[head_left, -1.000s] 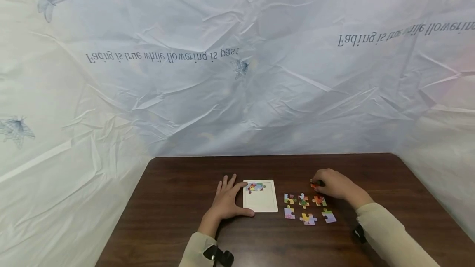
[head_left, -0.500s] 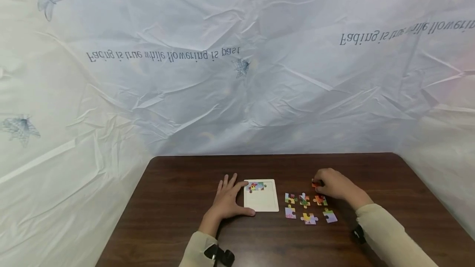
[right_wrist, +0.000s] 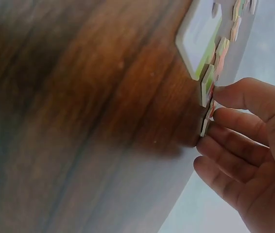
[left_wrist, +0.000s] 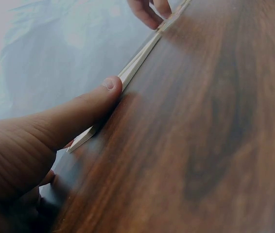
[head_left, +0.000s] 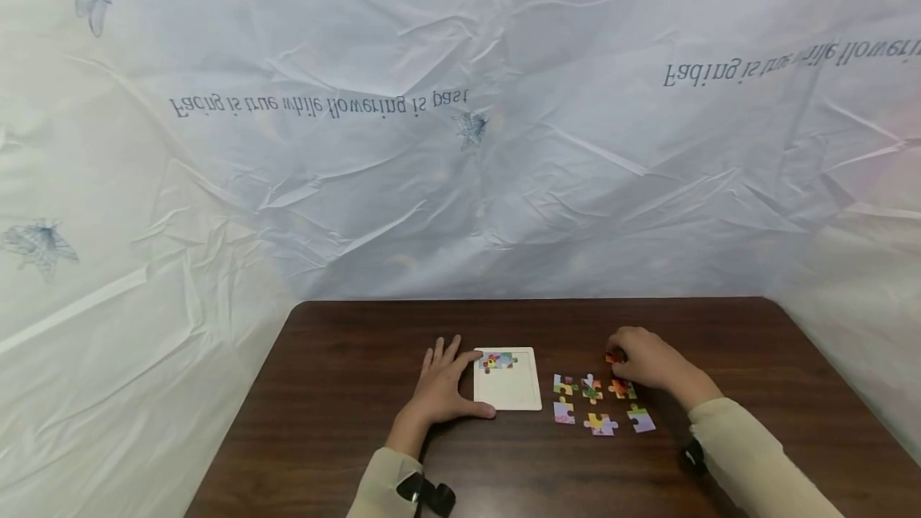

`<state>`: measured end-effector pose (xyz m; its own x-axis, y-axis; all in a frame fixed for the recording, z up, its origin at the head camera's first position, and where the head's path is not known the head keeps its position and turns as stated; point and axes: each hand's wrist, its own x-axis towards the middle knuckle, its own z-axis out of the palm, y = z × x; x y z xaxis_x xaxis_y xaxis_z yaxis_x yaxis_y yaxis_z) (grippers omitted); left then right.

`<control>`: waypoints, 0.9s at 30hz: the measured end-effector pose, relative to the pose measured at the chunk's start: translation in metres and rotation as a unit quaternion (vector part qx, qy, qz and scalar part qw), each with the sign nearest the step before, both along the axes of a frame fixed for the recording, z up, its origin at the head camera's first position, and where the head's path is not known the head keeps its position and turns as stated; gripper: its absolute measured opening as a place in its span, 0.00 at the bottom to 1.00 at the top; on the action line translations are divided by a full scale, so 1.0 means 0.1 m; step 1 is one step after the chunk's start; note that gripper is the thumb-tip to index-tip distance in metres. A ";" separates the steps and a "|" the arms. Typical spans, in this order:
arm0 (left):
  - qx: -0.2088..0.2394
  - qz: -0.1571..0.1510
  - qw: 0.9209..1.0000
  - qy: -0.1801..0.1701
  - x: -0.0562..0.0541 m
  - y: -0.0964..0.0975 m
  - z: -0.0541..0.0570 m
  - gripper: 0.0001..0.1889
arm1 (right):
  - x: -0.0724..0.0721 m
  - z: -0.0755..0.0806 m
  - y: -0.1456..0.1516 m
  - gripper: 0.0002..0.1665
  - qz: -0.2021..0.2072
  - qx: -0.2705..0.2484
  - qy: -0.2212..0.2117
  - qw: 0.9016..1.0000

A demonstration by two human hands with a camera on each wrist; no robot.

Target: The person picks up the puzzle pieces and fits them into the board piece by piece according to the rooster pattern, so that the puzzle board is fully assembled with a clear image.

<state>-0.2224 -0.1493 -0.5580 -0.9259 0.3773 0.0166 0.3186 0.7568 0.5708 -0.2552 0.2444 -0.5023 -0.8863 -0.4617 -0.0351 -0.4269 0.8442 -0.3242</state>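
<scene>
My left hand [head_left: 440, 392] is spread at the left side of a white square puzzle tray [head_left: 507, 392]; its index fingertip is at the upper left corner, its thumb at the lower left. Joined puzzle pieces [head_left: 496, 360] fill part of the tray's upper left. Over on the right, my right hand [head_left: 643, 356] pinches a small red puzzle piece [head_left: 614, 358] between thumb and index finger, low over the table. In the right wrist view, the thumb [right_wrist: 234, 94] meets this piece's edge beside other pieces. The left wrist view shows my left thumb [left_wrist: 96, 99] against the tray's edge.
Several loose puzzle pieces lie in two rows between the tray and my right hand, among them a yellow and lilac piece [head_left: 600, 424] and a green and lilac one [head_left: 640, 420]. The brown wooden table [head_left: 345, 390] ends at a hanging pale printed sheet [head_left: 403, 206].
My right fingers have shifted very slightly toward the loose pieces, with the red puzzle piece between them. The left hand and the tray hold their places.
</scene>
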 end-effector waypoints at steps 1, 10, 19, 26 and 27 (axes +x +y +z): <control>0.000 0.000 1.000 0.000 0.00 0.00 0.00 0.56 | 0.00 0.00 0.00 0.14 0.000 0.000 0.000 1.000; 0.001 0.001 1.000 0.000 0.01 0.00 0.01 0.56 | -0.03 -0.03 0.00 0.14 0.007 0.005 0.005 1.000; 0.000 0.000 1.000 0.000 0.01 0.00 0.00 0.56 | -0.04 -0.03 0.01 0.15 0.017 0.007 0.010 1.000; 0.001 0.000 1.000 0.001 0.01 0.01 0.01 0.56 | -0.04 0.02 -0.01 0.15 0.026 0.000 0.013 1.000; 0.000 0.001 1.000 0.001 0.01 0.01 0.01 0.55 | -0.04 0.03 -0.01 0.15 0.026 0.000 0.013 1.000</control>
<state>-0.2214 -0.1485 -0.5566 -0.9263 0.3763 0.0177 0.3185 0.7574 0.5700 -0.2589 0.2429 -0.4997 -0.8613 -0.5079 -0.0118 -0.4793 0.8200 -0.3128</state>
